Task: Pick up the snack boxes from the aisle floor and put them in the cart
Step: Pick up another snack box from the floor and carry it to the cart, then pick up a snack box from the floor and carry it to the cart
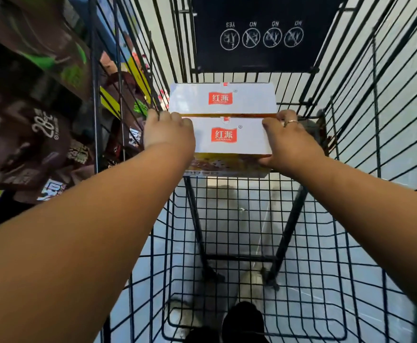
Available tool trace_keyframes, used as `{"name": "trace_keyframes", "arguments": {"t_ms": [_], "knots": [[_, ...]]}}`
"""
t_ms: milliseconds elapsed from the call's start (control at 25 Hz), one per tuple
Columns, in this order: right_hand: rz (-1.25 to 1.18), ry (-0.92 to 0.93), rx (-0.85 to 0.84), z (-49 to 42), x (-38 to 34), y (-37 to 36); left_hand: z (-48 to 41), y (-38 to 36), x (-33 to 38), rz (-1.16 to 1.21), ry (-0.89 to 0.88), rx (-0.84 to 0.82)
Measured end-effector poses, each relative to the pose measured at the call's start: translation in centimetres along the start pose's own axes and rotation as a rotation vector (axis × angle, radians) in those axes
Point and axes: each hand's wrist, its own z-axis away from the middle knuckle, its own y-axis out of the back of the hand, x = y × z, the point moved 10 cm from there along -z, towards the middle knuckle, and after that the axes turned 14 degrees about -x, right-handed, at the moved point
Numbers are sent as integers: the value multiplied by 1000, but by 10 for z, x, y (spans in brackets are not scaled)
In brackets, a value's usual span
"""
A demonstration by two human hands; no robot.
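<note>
Left hand (169,134) and right hand (289,142) curled round ends of near snack box (229,138), held inside cart (227,206); far snack box (223,99) set touching behind it.

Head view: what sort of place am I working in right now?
Probably a supermarket aisle: a wire shopping cart, packaged snack bags displayed on the left, and two matching branded snack boxes inside the cart.
</note>
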Motion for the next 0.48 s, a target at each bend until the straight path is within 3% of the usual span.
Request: {"name": "trace_keyframes", "arguments": {"t_ms": [200,480], "knots": [[-8,-17,-49,18,-17,20,26,23,-2,101,-58,27],[-70,5,106,137,-78,147,160,117,-68,221,-84,391]]}}
